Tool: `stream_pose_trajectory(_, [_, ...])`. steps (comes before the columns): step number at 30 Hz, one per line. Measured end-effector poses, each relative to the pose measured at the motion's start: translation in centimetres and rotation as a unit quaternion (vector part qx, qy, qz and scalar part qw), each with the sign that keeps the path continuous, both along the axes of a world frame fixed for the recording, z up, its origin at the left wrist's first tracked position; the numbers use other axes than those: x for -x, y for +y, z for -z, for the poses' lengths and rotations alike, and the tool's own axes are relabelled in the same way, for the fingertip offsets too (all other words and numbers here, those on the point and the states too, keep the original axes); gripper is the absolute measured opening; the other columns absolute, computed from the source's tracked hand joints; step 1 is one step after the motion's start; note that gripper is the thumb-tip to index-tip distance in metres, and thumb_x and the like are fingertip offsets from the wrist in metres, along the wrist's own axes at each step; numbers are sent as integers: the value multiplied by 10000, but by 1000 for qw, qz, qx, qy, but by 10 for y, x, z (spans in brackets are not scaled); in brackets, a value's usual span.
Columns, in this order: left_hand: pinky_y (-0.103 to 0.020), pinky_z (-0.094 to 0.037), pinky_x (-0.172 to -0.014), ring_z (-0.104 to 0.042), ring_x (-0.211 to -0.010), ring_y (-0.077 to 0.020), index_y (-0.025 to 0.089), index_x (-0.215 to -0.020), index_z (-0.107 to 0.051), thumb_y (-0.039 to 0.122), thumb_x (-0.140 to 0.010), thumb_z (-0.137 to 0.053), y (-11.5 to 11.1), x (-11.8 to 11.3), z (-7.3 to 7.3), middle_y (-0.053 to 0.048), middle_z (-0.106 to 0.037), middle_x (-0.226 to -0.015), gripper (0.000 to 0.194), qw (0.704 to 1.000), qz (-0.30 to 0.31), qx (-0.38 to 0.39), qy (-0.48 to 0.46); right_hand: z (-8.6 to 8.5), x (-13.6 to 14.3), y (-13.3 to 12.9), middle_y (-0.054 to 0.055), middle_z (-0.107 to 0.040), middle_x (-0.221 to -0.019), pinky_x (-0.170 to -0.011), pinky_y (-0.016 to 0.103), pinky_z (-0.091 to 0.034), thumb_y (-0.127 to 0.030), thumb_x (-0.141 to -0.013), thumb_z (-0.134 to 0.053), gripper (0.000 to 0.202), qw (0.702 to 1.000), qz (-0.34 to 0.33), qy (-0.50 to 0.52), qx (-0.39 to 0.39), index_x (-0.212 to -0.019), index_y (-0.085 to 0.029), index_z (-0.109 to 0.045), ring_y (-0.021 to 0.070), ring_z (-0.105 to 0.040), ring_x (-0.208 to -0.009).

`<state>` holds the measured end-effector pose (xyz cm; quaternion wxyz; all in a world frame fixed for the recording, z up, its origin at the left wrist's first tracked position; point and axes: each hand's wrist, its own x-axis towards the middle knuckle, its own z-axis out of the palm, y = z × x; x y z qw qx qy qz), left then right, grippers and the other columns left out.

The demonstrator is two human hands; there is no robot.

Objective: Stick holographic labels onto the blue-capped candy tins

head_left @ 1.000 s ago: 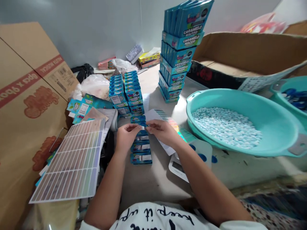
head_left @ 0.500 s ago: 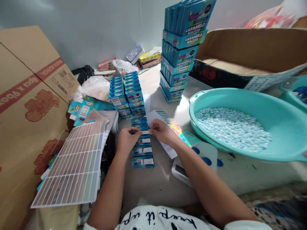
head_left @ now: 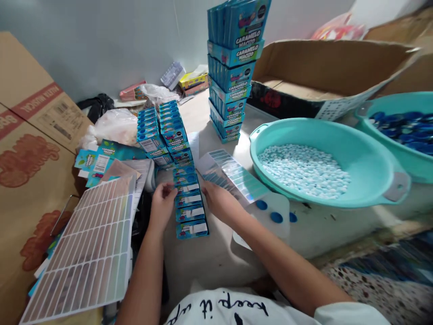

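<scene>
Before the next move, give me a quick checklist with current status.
1. White strips on the four nearest boxes in the row: ok, one on each.
2. White strips on the row's far-end boxes: not ok, none visible.
3. Left hand and right hand flanking the row: ok, one on each side.
4. Fingertips free of loose strips: cannot tell, too small to see.
5. Shiny sticker sheet on the table beyond the right hand: ok.
6. Tall stack standing apart from both hands: ok.
</scene>
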<state>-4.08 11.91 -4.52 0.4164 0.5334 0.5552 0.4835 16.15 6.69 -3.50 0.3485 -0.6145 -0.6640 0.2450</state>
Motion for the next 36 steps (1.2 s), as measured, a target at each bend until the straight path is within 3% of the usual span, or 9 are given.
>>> stream_pose_trajectory(3, [-277,-516,-743,-645,-787,-167,182,-864,-681,366,-742,-718,-17,12,-4,-14,-678,-817,223,1000,-7,-20,19,-12,-22,-9,198,-629,-1221,-916,432,-451,-266,-951,-516,216,987,75,-138,-13,-1111,-162,-618,343,-574,-1132])
stream_pose_trajectory(6, [-293,-533,-779,-668,-825,-181,184,-876,-692,375,-788,-707,-33,19,-6,-31,-701,-855,211,998,-28,-43,41,-8,-41,-8,273,-485,-1449,-930,443,-455,-454,-876,-681,627,951,131,-267,81,-1360,-99,-498,411,-523,-1253])
stream_pose_trajectory(10, [-275,-543,-756,-669,-800,-167,189,-880,-688,377,-839,-689,-50,17,-5,-26,-693,-844,192,992,-74,-97,43,2,-47,-3,232,-595,-1346,-732,338,-460,-379,-888,-667,553,929,113,-293,198,-1337,-90,-522,329,-666,-1028])
stream_pose_trajectory(15, [-253,-547,-736,-657,-778,-142,195,-907,-682,257,-895,-648,-70,12,-18,-15,-674,-847,72,970,-35,-216,105,-19,-51,-13,123,-749,-1082,-616,303,-419,-164,-946,-442,300,956,113,-259,84,-1142,-187,-668,276,-709,-916])
stream_pose_trajectory(18, [-251,-544,-708,-644,-768,-136,208,-935,-694,133,-902,-563,-80,8,-45,-12,-640,-834,154,931,21,-308,193,-42,-58,-31,100,-764,-1115,-632,304,-466,-132,-943,-407,397,969,64,-239,-11,-1243,-209,-655,255,-726,-865])
stream_pose_trajectory(21, [-379,-546,-952,-667,-1046,-208,235,-1122,-696,95,-894,-546,-86,1,-77,-65,-689,-1043,307,855,85,-399,319,-64,-63,-53,75,-784,-1073,-672,301,-524,-66,-907,-402,454,972,-78,-201,-93,-1218,-223,-693,223,-741,-830])
stream_pose_trajectory(25, [-605,-210,-1235,-550,-1324,-293,241,-1294,-639,186,-948,-587,-91,-3,-102,-95,-661,-1341,354,779,130,-397,467,-79,-62,-77,44,-797,-966,-669,252,-539,-33,-886,-418,453,966,-165,-160,-119,-1121,-249,-738,179,-742,-787])
stream_pose_trajectory(30, [-550,-142,-1271,-717,-969,-195,260,-1116,-705,254,-953,-643,-93,5,-92,1,-787,-990,174,760,121,-459,444,-78,-62,-91,42,-792,-860,-584,227,-513,-117,-928,-440,404,982,-150,-106,-40,-1128,-260,-761,168,-717,-675])
stream_pose_trajectory(36, [-513,-287,-1235,-717,-1074,-203,326,-1176,-699,191,-867,-750,-102,17,-75,-6,-774,-1146,341,730,111,-503,450,-72,-62,-98,25,-757,-742,-546,225,-501,-269,-959,-490,365,992,-112,-32,55,-1210,-278,-754,157,-664,-587])
